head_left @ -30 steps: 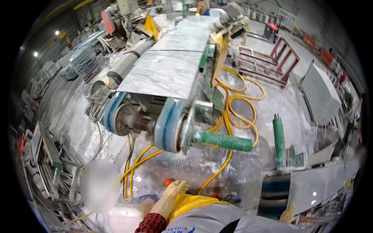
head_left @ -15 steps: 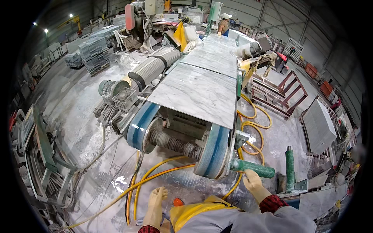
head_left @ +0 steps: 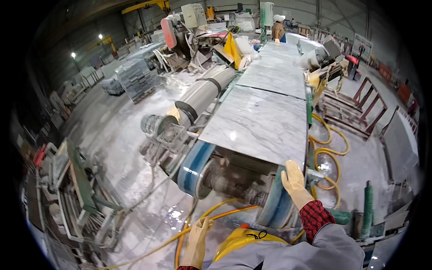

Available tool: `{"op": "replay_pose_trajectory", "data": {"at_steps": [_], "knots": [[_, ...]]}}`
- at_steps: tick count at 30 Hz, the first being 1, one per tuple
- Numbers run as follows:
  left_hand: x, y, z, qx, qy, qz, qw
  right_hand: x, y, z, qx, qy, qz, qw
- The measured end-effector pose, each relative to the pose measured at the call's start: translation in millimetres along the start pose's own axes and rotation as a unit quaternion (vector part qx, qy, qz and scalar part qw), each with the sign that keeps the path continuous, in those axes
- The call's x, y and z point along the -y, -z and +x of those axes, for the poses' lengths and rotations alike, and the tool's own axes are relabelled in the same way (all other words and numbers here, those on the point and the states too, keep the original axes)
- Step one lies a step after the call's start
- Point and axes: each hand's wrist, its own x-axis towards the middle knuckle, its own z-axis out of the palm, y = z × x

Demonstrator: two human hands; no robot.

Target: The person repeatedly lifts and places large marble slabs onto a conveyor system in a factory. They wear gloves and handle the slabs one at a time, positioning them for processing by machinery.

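A white marble slab [head_left: 261, 121] with grey veins lies flat on the conveyor, its near edge hanging over two blue belts [head_left: 199, 168]. Beyond a thin gap, another marble slab [head_left: 276, 69] lies in line with it. My right hand [head_left: 294, 182], in a cream glove, reaches to the near right corner of the closer slab, above the right-hand belt. Its fingers are stretched out; whether they touch the stone I cannot tell. My left hand [head_left: 197, 238], gloved alike, hangs low before the conveyor with its fingers curled. Nothing shows in it, and a yellow hose [head_left: 220, 208] passes behind.
At the conveyor's far end stands a person [head_left: 278, 29] in a white cap. Yellow hose coils [head_left: 330, 148] and a dark red metal rack [head_left: 355, 108] lie to the right. A motor and rollers [head_left: 159, 130] flank the left side. Scrap metal [head_left: 81, 193] lies farther left on the wet floor.
My right hand has left the green cylinder and risen to the near slab's corner. My left hand still hangs low. The view has shifted, so the conveyor appears farther right.
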Motion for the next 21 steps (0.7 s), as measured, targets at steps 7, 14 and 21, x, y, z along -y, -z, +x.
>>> {"op": "replay_pose_trajectory", "data": {"at_steps": [7,14,21], "knots": [[-55,30,39,-0.081,-0.1,0.096,0.987,5,-35,25,-0.027,-0.069,-0.038,0.997],[-103,29,115,-0.076,-0.21,0.223,0.949,15,-29,22,-0.038,-0.078,-0.038,0.995],[-145,-4,222,-0.022,-0.423,0.363,0.83,19,-16,24,-0.026,-0.099,-0.049,0.994]]}}
